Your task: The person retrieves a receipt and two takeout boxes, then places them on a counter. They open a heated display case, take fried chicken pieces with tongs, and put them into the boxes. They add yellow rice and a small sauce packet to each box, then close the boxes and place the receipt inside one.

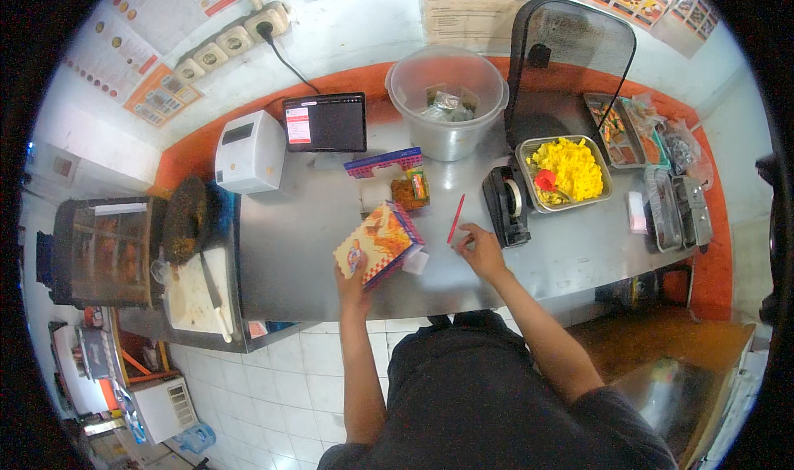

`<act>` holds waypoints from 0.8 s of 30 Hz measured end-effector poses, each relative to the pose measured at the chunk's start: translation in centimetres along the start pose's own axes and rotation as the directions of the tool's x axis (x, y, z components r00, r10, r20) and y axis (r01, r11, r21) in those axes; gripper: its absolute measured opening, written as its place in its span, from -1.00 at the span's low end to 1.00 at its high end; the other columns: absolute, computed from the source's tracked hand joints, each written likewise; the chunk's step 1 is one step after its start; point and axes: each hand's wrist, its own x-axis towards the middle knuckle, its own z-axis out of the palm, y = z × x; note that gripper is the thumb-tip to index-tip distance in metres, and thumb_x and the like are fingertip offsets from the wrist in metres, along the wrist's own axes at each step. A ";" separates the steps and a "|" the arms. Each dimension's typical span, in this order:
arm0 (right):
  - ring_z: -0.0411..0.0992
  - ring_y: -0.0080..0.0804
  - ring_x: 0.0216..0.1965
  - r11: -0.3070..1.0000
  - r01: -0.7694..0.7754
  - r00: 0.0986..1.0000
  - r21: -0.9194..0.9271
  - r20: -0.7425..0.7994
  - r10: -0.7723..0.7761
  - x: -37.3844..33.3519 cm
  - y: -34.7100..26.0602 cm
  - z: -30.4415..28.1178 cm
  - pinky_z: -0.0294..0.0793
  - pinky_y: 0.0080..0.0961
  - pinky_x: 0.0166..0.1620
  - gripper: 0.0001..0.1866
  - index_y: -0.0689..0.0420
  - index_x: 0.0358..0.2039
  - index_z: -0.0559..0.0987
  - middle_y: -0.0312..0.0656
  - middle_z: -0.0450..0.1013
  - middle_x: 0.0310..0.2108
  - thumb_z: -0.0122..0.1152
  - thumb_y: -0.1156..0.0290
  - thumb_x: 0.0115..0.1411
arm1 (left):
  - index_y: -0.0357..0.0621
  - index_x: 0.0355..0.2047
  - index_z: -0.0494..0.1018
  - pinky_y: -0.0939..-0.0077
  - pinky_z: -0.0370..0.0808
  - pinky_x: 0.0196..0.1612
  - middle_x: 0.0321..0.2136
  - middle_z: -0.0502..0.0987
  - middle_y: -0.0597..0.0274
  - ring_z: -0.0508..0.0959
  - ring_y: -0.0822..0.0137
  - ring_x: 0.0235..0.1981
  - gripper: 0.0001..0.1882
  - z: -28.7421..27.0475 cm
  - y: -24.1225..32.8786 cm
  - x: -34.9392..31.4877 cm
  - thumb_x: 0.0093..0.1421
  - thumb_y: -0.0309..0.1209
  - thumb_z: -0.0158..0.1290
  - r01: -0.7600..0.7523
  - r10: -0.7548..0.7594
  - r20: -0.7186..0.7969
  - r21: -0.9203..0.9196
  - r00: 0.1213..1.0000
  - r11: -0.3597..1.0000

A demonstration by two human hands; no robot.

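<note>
My left hand [354, 276] grips a printed cardboard food box [376, 243], yellow and orange with blue edges, tilted above the metal counter. A small white piece [416, 262] shows at its right side. Just right of it, my right hand [484, 253] has its fingers slightly curled and apart beside a slim red pen [456, 219]; whether a fingertip touches the pen is unclear. Behind the held box stands an open food box [383, 169] containing a white wrapped bundle [375, 192], a brown fried piece [404, 194] and a small sachet [418, 184].
Right of my hand are a black tape dispenser [505, 207] and a tray of yellow food [571, 169] with a red scoop. A clear bucket [447, 114], tablet [326, 123] and white printer [251, 152] line the back. A knife [213, 288] lies on the left cutting board [186, 300].
</note>
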 end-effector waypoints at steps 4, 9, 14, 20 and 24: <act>0.38 0.05 0.09 0.979 0.139 0.931 -0.149 -0.318 -0.181 -4.0 1.6 -3.6 0.39 -0.18 0.19 -0.55 0.17 0.02 0.58 0.05 0.39 -0.04 0.45 0.44 0.09 | -0.12 0.42 0.03 0.25 0.66 0.03 0.18 0.42 0.03 0.56 0.19 0.10 -0.06 -0.6 0.6 -1.9 0.19 -0.42 0.39 -0.037 0.037 -0.035 0.004 0.999 0.999; 0.41 -0.07 -0.03 0.985 -0.170 0.846 -0.007 -0.514 0.143 -3.0 4.1 -7.9 0.43 -0.20 0.05 -0.62 0.28 -0.03 0.57 0.11 0.37 -0.02 0.38 0.28 0.26 | -0.14 0.39 0.09 0.27 0.71 -0.08 0.17 0.44 0.03 0.60 0.19 0.06 -0.13 1.2 0.3 -4.2 0.20 -0.41 0.38 -0.052 0.055 -0.119 0.030 0.991 0.998; 0.52 -0.31 -0.17 0.648 -0.238 0.923 0.723 -0.040 0.383 -2.5 9.7 -8.6 0.50 -0.39 -0.07 -0.68 0.25 -0.15 0.71 -0.18 0.59 -0.23 0.34 0.23 0.31 | -0.16 0.34 0.20 0.30 0.72 -0.17 0.10 0.51 0.07 0.65 0.26 -0.04 -0.27 4.0 -0.4 -6.2 0.27 -0.34 0.32 -0.046 0.048 -0.047 0.032 0.998 0.998; 0.54 -0.11 -0.37 0.939 -0.184 0.947 0.289 -0.203 0.248 -5.6 15.9 -4.8 0.56 -0.19 -0.19 -0.67 0.24 -0.28 0.73 -0.01 0.63 -0.38 0.33 0.17 0.28 | -0.16 0.31 0.26 0.40 0.71 -0.18 0.06 0.56 0.12 0.67 0.31 -0.06 -0.35 6.2 -1.3 -7.2 0.32 -0.28 0.27 0.007 -0.008 0.013 0.024 1.000 1.000; 0.52 0.08 -0.26 0.976 -0.216 0.972 0.015 -0.088 0.217 -5.3 14.8 -7.1 0.53 -0.06 -0.10 -0.71 0.21 -0.30 0.73 0.12 0.55 -0.38 0.27 0.22 0.31 | -0.17 0.30 0.28 0.42 0.69 -0.13 0.04 0.59 0.13 0.67 0.29 -0.06 -0.37 7.9 -1.6 -7.6 0.33 -0.24 0.26 0.066 -0.065 0.007 -0.036 0.998 0.997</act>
